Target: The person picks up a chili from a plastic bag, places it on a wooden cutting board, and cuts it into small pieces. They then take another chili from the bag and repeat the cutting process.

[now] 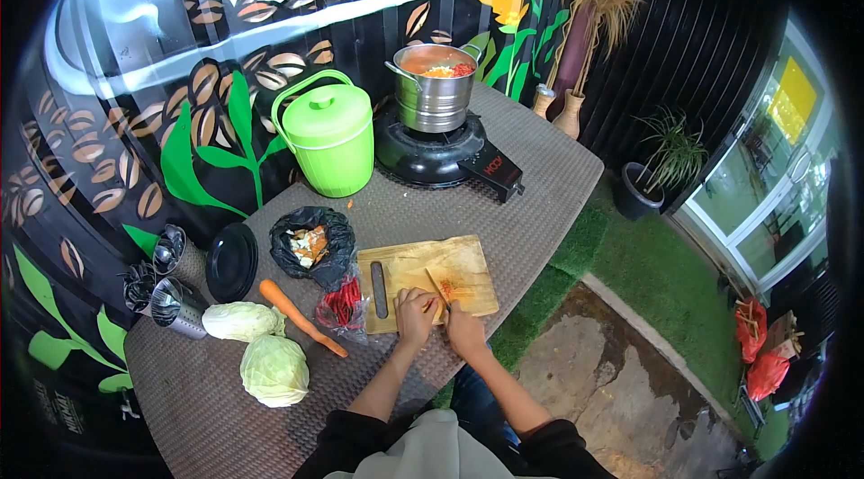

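Note:
On the wooden cutting board, my left hand has its fingers pressed around an orange-red piece of food, too small to name. My right hand is wrapped round a knife, whose blade points away from me, beside that piece. Small orange-red bits lie to the right of the blade. Left of the board are a clear bag of red chillies and a long carrot. A black plastic bag holding scraps stands behind them.
A steaming-style metal pot with food sits on a black portable stove. Nearby is a lidded green bucket. Two pale cabbages, black plates and metal utensil holders occupy the table's left side.

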